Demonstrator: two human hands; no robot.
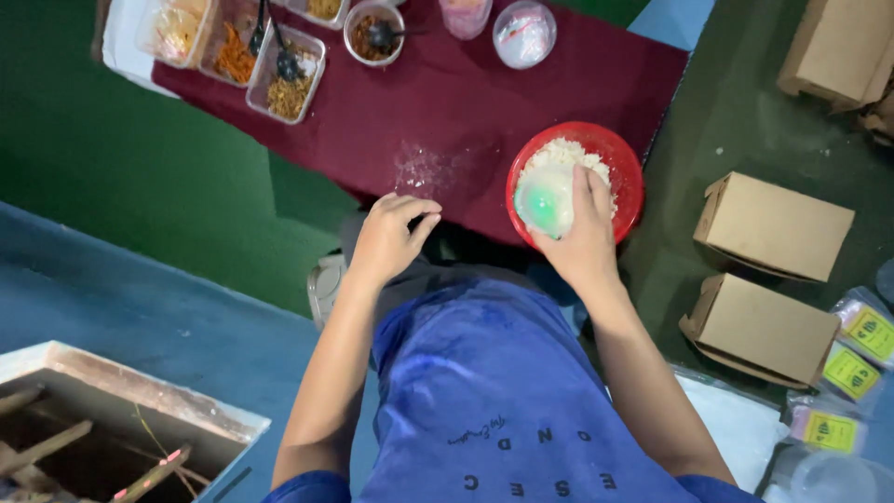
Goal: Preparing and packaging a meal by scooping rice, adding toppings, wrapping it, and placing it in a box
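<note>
Pressing translucent cup (545, 200) into white flakes in red bowl (631, 177) at tabletop's near edge, right hand (582, 237) gripping it; left hand (386, 237) resting loosely curled, holding nothing; cup not yet lifted.

Clear tubs (287, 86) of orange and brown snack mix sit at the far end of the maroon counter (447, 102), beside a round bowl (373, 33) holding a spoon. Two brown cartons (775, 224) lie on the green floor (112, 140), yellow-labelled packets (852, 371) near them.
</note>
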